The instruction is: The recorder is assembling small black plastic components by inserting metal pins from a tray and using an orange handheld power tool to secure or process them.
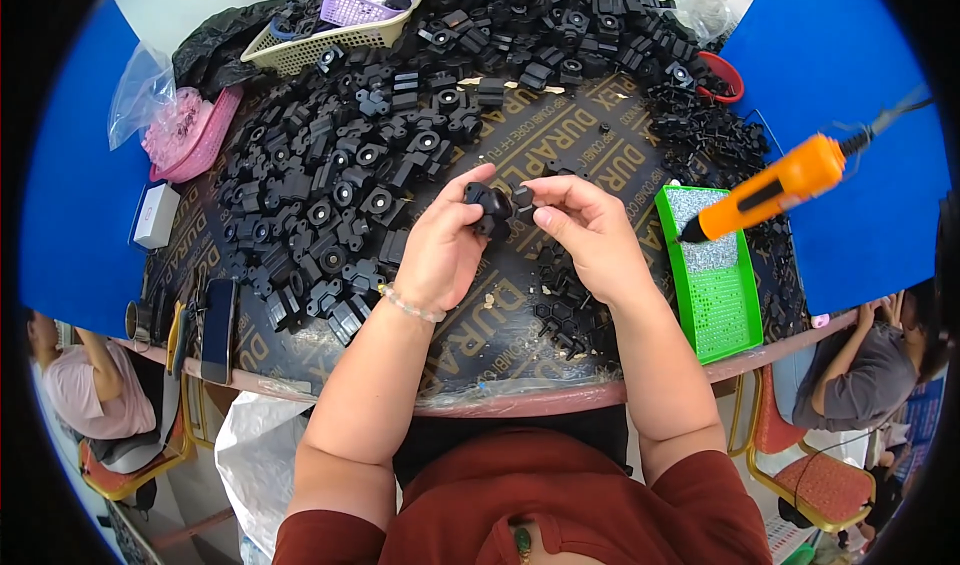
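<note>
Above the middle of the table, my left hand [447, 233] grips a rounded black plastic part [488, 210] between thumb and fingers. Close beside it, my right hand [590, 230] pinches a small black plastic piece [523, 199] with thumb and forefinger. The two pieces are very near each other; whether they touch I cannot tell. A heap of black plastic parts [330, 180] spreads to the left and behind my hands. Under my right wrist lies a small pile of dark pieces [565, 305].
An orange electric screwdriver [775, 187] hangs on a cord over a green tray [705, 350] of small silvery screws, at the right. Baskets [335, 50] stand at the back left. A phone [217, 330] lies near the left front edge. Blue partitions flank the table; people sit beyond them.
</note>
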The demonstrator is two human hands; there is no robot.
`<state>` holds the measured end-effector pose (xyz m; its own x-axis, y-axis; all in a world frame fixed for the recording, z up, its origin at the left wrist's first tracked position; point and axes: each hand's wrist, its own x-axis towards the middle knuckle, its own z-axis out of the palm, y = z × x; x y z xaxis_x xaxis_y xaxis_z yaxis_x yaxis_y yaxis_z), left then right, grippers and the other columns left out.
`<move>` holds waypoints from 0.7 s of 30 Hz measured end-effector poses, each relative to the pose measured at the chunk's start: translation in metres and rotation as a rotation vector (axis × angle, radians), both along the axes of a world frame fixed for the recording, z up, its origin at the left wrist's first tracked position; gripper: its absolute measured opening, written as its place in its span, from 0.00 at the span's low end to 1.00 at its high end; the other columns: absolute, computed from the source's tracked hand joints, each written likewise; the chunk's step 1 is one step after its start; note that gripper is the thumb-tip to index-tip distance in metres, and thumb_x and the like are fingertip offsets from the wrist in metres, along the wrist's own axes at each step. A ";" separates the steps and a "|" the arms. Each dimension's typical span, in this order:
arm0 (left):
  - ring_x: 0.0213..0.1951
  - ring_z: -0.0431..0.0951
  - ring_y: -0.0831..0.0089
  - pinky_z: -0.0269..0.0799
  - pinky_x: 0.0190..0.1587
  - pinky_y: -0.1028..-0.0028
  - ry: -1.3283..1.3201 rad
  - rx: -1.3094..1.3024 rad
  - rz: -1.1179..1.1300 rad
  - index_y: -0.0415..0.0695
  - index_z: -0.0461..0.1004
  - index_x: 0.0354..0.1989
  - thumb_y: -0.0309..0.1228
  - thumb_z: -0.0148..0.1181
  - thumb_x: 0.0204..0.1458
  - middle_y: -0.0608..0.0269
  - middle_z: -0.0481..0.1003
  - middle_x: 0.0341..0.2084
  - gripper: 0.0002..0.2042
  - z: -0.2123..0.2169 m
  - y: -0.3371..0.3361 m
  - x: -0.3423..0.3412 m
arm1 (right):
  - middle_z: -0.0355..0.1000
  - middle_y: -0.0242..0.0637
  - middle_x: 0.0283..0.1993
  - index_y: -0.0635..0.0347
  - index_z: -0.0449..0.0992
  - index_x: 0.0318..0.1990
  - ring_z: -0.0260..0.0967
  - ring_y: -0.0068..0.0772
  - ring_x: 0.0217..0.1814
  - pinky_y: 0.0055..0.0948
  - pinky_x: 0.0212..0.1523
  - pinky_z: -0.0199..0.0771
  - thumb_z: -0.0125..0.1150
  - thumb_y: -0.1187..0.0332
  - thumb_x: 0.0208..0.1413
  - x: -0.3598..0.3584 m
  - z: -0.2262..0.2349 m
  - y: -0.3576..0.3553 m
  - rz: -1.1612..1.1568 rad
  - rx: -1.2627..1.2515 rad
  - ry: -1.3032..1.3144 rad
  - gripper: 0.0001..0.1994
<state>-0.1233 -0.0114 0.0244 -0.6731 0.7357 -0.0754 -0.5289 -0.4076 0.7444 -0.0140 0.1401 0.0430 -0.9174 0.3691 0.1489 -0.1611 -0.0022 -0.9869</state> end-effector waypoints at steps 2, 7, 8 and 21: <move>0.50 0.74 0.72 0.68 0.59 0.68 0.041 0.019 -0.002 0.38 0.68 0.61 0.21 0.52 0.60 0.60 0.73 0.49 0.20 -0.007 0.001 -0.001 | 0.78 0.32 0.45 0.65 0.76 0.54 0.72 0.21 0.50 0.25 0.56 0.71 0.61 0.78 0.61 0.001 0.000 -0.002 0.022 -0.029 -0.032 0.14; 0.49 0.76 0.76 0.74 0.55 0.75 0.276 -0.082 0.071 0.40 0.67 0.62 0.18 0.70 0.51 0.60 0.72 0.52 0.29 -0.003 0.005 0.007 | 0.78 0.32 0.46 0.64 0.77 0.54 0.72 0.20 0.44 0.23 0.46 0.72 0.64 0.74 0.61 0.002 -0.007 0.003 0.066 -0.392 0.042 0.14; 0.49 0.76 0.76 0.74 0.55 0.75 0.315 -0.060 0.073 0.40 0.67 0.62 0.19 0.70 0.50 0.62 0.73 0.51 0.30 -0.001 0.005 0.008 | 0.78 0.32 0.46 0.64 0.77 0.54 0.72 0.20 0.44 0.23 0.46 0.72 0.64 0.74 0.61 0.002 -0.008 0.004 0.067 -0.393 0.041 0.14; 0.53 0.75 0.75 0.71 0.59 0.72 0.442 -0.071 0.016 0.39 0.66 0.66 0.20 0.71 0.50 0.61 0.75 0.53 0.33 -0.004 0.003 0.007 | 0.77 0.33 0.42 0.66 0.79 0.54 0.71 0.21 0.36 0.22 0.37 0.72 0.66 0.72 0.61 0.003 -0.008 0.007 0.096 -0.509 -0.020 0.15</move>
